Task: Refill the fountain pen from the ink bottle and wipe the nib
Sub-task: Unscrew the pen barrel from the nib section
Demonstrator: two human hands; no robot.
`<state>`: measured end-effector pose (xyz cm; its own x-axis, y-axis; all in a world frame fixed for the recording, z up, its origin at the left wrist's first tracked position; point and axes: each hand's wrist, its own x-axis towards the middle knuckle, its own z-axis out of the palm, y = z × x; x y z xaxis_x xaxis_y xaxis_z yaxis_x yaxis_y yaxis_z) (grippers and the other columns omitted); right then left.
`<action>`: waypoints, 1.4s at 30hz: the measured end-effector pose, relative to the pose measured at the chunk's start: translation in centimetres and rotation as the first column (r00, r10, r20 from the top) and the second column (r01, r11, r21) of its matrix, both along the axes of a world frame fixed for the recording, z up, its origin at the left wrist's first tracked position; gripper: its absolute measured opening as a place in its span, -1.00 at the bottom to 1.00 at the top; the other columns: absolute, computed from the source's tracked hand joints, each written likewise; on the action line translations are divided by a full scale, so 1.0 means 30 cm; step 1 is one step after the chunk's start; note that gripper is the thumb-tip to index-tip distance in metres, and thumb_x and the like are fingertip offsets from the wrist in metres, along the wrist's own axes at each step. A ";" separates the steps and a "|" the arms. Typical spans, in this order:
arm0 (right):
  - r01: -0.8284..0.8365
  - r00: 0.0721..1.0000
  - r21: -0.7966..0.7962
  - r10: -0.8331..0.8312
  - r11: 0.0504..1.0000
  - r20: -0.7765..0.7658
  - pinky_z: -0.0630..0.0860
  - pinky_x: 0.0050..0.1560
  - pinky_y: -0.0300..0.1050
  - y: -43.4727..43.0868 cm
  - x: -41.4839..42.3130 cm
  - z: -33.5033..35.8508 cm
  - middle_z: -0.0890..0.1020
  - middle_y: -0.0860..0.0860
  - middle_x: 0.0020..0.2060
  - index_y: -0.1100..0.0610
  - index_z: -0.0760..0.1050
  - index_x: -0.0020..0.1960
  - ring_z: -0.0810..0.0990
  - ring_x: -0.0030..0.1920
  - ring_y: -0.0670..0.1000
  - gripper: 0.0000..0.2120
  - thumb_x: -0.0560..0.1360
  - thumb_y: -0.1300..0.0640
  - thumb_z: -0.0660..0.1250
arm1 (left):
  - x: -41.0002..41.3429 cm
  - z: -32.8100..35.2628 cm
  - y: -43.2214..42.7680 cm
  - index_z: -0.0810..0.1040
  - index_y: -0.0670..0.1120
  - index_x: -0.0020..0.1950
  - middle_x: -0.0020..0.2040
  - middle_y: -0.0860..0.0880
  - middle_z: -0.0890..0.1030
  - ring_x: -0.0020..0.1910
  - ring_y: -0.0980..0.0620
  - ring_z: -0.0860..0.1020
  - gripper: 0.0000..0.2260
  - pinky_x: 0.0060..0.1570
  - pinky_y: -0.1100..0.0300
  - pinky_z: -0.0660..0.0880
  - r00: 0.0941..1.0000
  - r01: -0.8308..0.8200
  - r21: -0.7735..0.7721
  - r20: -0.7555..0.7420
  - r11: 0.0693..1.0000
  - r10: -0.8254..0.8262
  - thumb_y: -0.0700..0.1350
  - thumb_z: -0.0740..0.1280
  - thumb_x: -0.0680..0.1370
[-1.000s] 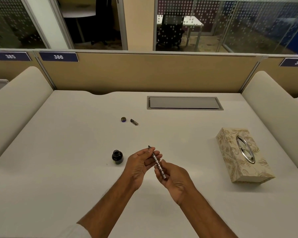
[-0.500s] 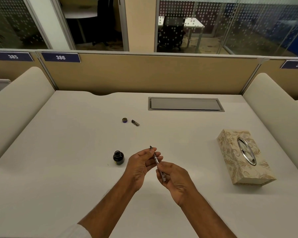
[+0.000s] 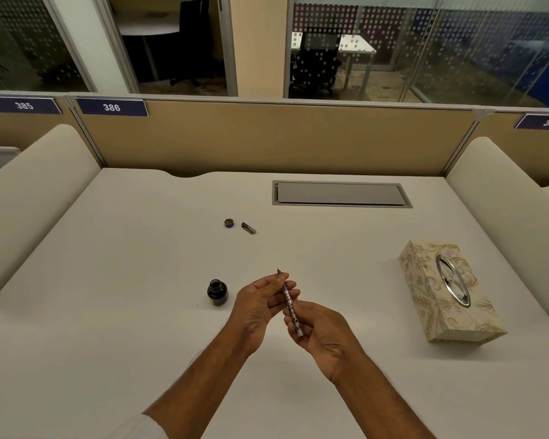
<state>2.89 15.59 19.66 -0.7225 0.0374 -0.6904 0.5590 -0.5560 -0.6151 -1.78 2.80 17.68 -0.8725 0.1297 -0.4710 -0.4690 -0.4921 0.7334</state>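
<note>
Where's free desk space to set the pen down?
Widest bare patch: the desk left of the open ink bottle. Also bare: between the right hand and the tissue box. Crowded: where the left hand holds the pen beside the bottle, and around the bottle cap and pen cap.

I see the slim patterned fountain pen (image 3: 290, 304) held above the desk, nib (image 3: 278, 272) uncovered and pointing away. The dark ink bottle (image 3: 217, 293) stands upright and open just left of it.
</note>
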 end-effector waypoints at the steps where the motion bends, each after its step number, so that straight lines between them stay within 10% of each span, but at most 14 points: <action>1: -0.002 1.000 0.013 0.002 1.000 -0.004 0.64 -0.13 -0.08 0.001 0.000 -0.001 0.68 0.24 -0.17 0.38 0.64 0.04 0.64 -0.22 0.10 -0.86 0.50 0.35 0.43 | -0.001 -0.001 0.000 0.66 -0.28 0.16 -0.03 -0.23 0.74 -0.06 -0.15 0.73 -0.78 -0.01 0.06 0.67 1.000 0.000 -0.004 -0.001 1.000 0.000 -0.21 0.42 0.56; 42: -0.091 0.995 -0.015 0.091 0.996 0.038 0.63 -0.23 -0.10 0.010 -0.009 0.014 0.65 0.20 -0.23 0.36 0.64 -0.01 0.61 -0.29 0.08 -0.74 0.46 0.16 0.52 | -0.027 0.003 0.001 0.66 -0.28 0.14 -0.05 -0.23 0.74 -0.06 -0.17 0.72 -0.79 0.03 0.02 0.67 1.000 -0.001 -0.012 -0.002 1.000 0.001 -0.22 0.45 0.55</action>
